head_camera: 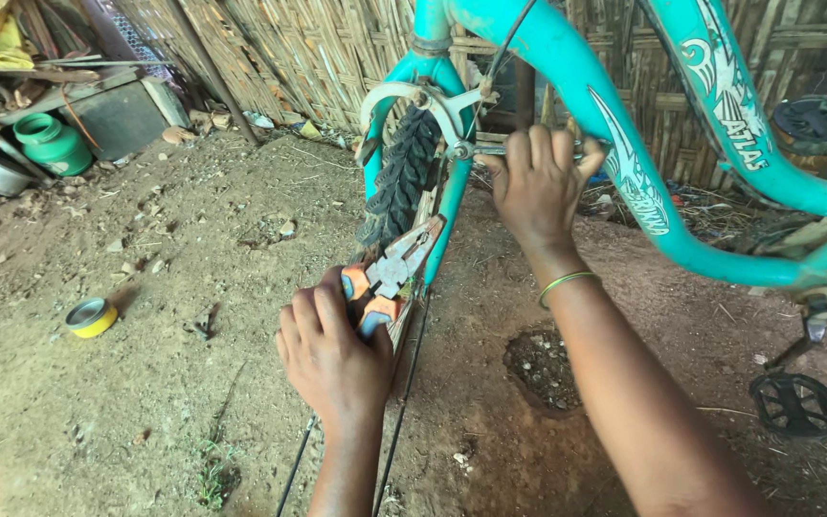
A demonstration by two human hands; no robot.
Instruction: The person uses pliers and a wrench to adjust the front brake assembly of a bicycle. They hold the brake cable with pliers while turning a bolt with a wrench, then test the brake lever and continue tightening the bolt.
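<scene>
Head camera looks steeply down, close over both hands.

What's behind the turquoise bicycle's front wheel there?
Behind the front wheel stands a woven bamboo fence, with scraps of litter at its foot. The frame and the right hand cover the fence further along; the ground beyond it is hidden.

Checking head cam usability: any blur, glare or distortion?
Head view: mostly sharp, left hand and pliers crisp; sunlit dirt ground washes out at the lower left edge; right hand and teal bicycle frame in even shade; wide-angle bending curves the frame tubes toward the edges.
</scene>
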